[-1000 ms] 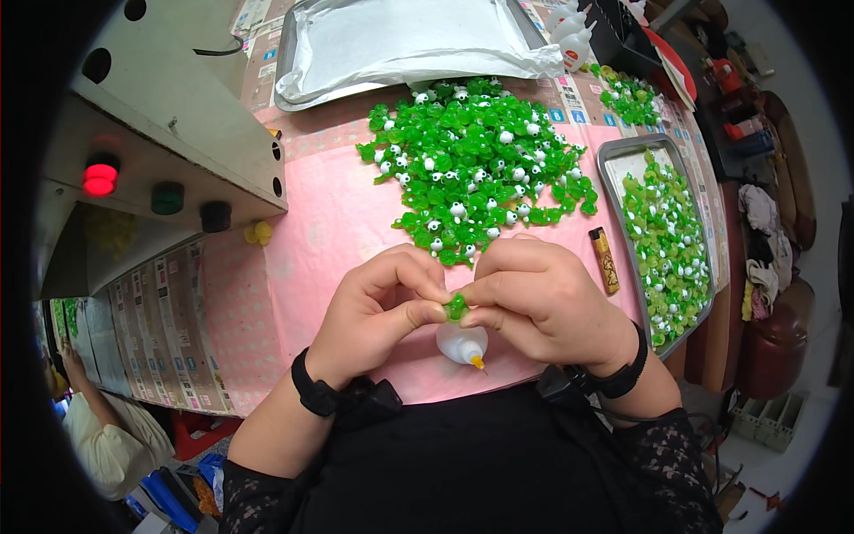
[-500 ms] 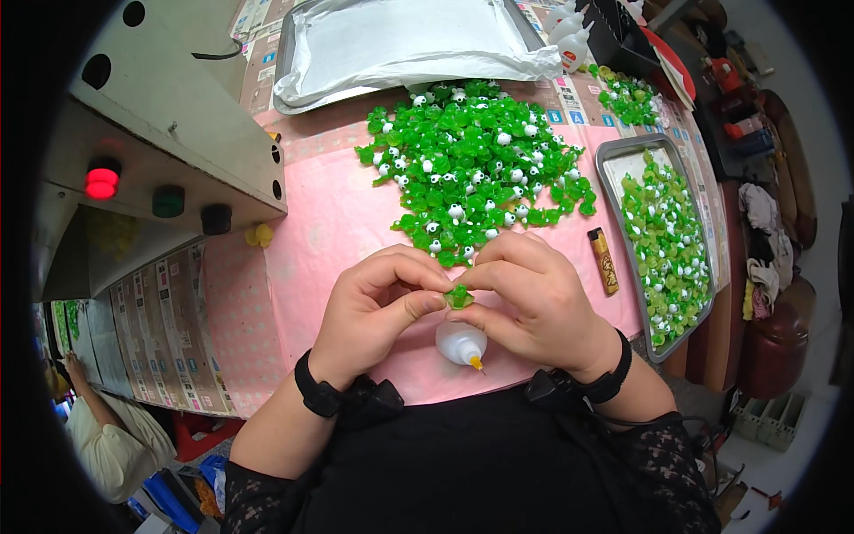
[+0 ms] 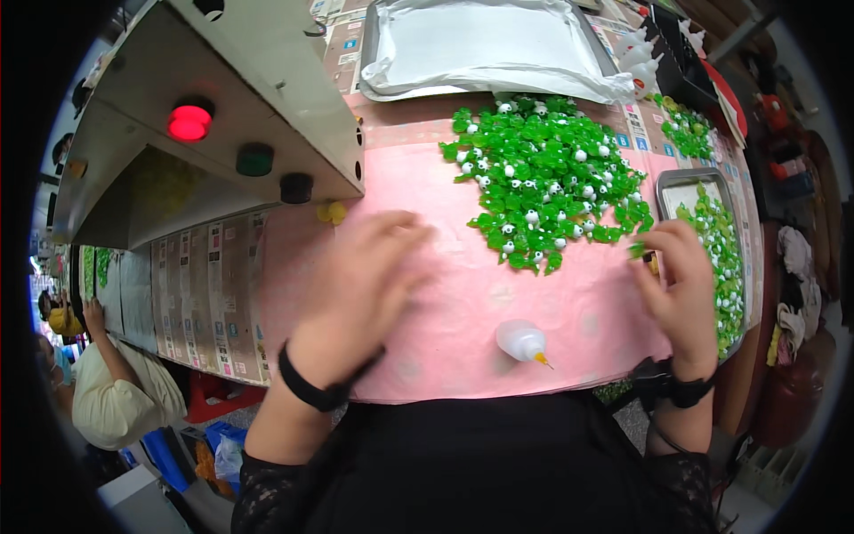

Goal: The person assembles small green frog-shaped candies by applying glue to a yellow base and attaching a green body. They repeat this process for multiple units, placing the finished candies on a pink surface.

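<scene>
Seen from above, a pink cloth-covered table (image 3: 463,303) holds a heap of small green plastic leaf pieces with white beads (image 3: 547,182). The left hand (image 3: 360,285) (motion-blurred) hovers over the cloth, fingers spread, empty. The right hand (image 3: 680,285) pinches one green piece (image 3: 637,250) beside a metal tray (image 3: 676,182). A small white glue bottle (image 3: 522,342) lies between the hands.

black lace sleeves, black top, 2 black wristbands (1 per wrist)
</scene>
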Available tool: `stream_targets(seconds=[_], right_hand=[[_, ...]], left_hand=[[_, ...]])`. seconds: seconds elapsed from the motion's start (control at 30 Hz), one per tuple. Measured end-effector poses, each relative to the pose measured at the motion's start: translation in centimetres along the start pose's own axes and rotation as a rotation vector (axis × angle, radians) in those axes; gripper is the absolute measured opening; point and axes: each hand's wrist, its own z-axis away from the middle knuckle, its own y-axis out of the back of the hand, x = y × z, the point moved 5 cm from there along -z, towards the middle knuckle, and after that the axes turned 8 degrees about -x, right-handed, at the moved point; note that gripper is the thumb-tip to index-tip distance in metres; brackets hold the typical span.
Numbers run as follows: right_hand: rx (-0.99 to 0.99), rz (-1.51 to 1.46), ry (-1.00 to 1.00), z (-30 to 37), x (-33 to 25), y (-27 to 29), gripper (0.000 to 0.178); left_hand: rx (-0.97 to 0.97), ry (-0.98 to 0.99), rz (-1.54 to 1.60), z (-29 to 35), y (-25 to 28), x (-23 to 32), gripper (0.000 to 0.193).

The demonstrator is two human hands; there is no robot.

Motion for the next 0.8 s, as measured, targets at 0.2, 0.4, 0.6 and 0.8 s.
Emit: stream_targets(seconds=[0.2, 0.4, 0.6, 0.8], right_hand=[[0.188, 0.293, -0.168, 1.6, 5.4, 4.5, 0.027], [0.135, -0.031, 0.025, 1.2, 1.1, 1.9, 0.035], [-0.191, -0.368, 0.295, 0.8, -3.2, -3.2, 0.04], [-0.332, -0.379, 0.464, 1.2, -5.3, -7.3, 0.045]], left_hand=[[0.095, 0.226, -0.253, 2.1, 2.6, -5.2, 0.031], [0.038, 0.283, -0.202, 1.8, 2.2, -6.4, 0.027], [0.038, 0.316, -0.072, 2.2, 1.8, -6.1, 0.02], [0.061, 0.265, 0.026, 1.6, 1.9, -5.2, 0.015]])
